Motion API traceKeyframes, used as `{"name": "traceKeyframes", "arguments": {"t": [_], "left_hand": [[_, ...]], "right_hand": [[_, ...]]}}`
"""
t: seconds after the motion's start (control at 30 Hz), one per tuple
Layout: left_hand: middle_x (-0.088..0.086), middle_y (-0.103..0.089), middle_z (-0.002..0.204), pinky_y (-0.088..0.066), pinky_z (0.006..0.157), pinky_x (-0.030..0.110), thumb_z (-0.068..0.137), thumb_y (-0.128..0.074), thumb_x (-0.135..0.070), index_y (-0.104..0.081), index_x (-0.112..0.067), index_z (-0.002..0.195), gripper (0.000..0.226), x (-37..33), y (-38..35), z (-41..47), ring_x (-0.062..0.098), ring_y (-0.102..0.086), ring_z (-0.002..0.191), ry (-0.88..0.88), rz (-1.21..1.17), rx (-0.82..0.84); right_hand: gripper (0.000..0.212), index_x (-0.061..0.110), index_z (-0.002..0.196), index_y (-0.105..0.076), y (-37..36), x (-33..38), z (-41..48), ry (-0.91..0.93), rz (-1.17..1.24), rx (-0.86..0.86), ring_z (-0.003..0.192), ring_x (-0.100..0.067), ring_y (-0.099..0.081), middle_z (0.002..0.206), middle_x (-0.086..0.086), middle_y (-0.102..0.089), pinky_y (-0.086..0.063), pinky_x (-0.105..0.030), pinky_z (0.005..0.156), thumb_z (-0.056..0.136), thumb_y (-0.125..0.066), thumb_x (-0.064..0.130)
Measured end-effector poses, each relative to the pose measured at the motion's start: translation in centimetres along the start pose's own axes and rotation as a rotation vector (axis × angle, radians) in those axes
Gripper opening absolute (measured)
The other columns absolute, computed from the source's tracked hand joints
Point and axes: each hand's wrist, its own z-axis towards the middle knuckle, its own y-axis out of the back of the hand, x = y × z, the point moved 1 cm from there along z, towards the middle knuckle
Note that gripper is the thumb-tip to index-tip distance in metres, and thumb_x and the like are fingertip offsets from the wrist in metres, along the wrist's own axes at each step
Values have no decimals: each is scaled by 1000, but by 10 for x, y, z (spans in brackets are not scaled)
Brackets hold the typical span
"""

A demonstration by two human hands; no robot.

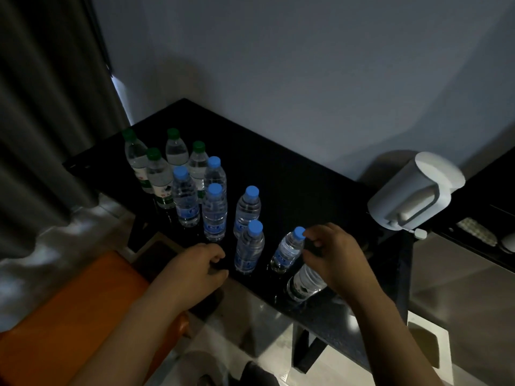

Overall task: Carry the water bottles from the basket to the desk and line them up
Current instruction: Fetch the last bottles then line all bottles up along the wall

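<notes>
The picture is dim and has a cold bluish tone. The plain pale wall [320,65] is the brightest surface, and a soft shadow lies on it beside the white plastic kettle [412,190]. A thin strip of light shows beside the grey pleated curtain [41,107]. The glossy black desk top [301,185] loses almost all detail. The clear plastic water bottles with blue caps [214,213] carry small highlights. Straight lines bend near the edges. The left hand [199,267] and the right hand [334,254] are shaded and soft, so their fingers are unclear.
</notes>
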Motion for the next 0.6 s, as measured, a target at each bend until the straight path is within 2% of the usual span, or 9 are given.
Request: {"name": "traceKeyframes", "arguments": {"t": [0.2,0.3,0.5,0.6], "left_hand": [[-3,-55,119,-49,92,30,88,-63,-30,-55,-21,123,36,3,25,17,12,-55,105,36,13,-33],[-4,-56,118,-49,91,31,88,-63,-29,-55,-22,122,35,1,36,26,12,-55,104,55,15,-78],[-6,-56,120,-44,85,18,89,-62,-30,-55,-22,124,37,1,58,42,4,-51,103,87,26,-197],[-6,-57,119,-46,86,20,89,-63,-30,-55,-23,124,37,4,66,44,6,-54,102,120,32,-251]], "right_hand": [[33,30,114,-59,-4,13,41,121,-3,127,89,-1,-55,102,15,-50,-43,-12,72,82,-67,27],[33,25,115,-63,-5,21,69,193,5,143,90,-6,-56,101,10,-54,-45,-15,76,82,-68,23],[30,23,114,-65,-5,38,119,307,30,168,89,-9,-58,102,5,-58,-52,-24,79,84,-67,20],[30,24,115,-64,-9,45,135,339,42,199,91,-6,-57,105,6,-59,-51,-20,81,85,-67,22]]}}
